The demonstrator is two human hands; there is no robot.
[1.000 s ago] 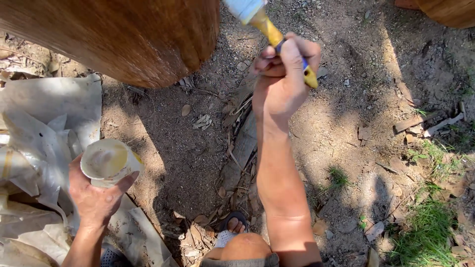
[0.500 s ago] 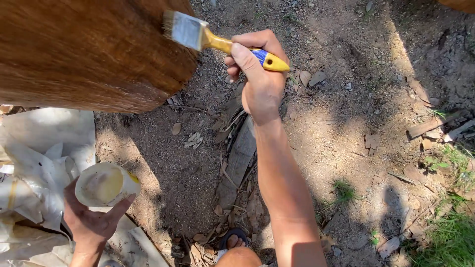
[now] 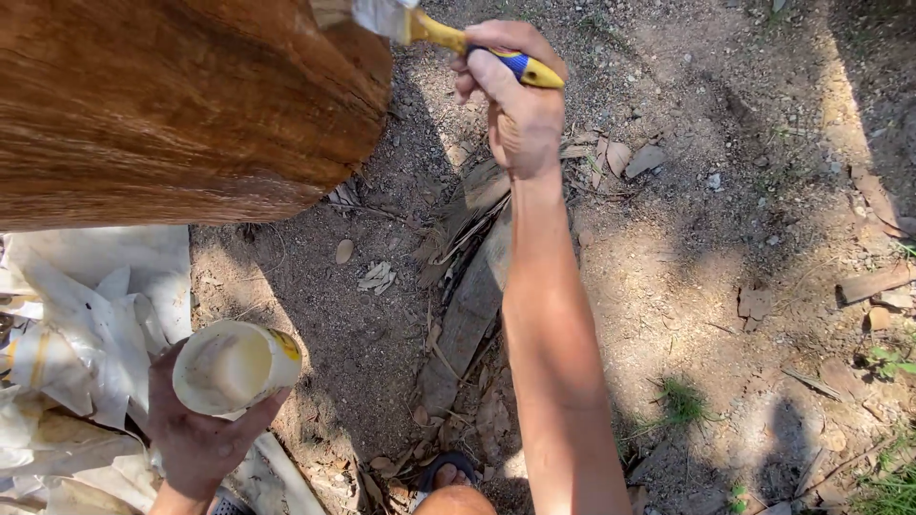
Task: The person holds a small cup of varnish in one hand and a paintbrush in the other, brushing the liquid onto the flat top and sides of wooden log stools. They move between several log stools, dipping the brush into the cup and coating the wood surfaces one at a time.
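Two hands in view, both ours. Our right hand (image 3: 520, 110) is up at the far middle, fingers (image 3: 496, 76) clamped around the yellow-and-blue handle of a paintbrush (image 3: 448, 36). We see the brush bristles at the top edge, touching or just beside the far right end of the big brown log (image 3: 172, 105); we cannot tell which, since the frame cuts the tip off. We note the log fills the far left and its surface looks glossy, reddish brown. Our right forearm runs down the middle from near to far.

Our left hand (image 3: 196, 443) is at the near left, fingers wrapped around the bottom of a white cup (image 3: 234, 367), tilted so its mouth faces us; we see pale creamy liquid inside and a yellow smear on its rim. We see the cup well apart from the brush, below the log.

Crumpled white plastic sheeting (image 3: 86, 315) lies on the ground at the left, under and beside our left hand. We see bare dirt ground (image 3: 725, 238) on the right with dry leaves, bark scraps and a grey plank (image 3: 468, 319) just left of our right forearm. Some grass tufts (image 3: 682, 401) sit near right. Our toe in a dark sandal (image 3: 448, 469) shows at the near edge.
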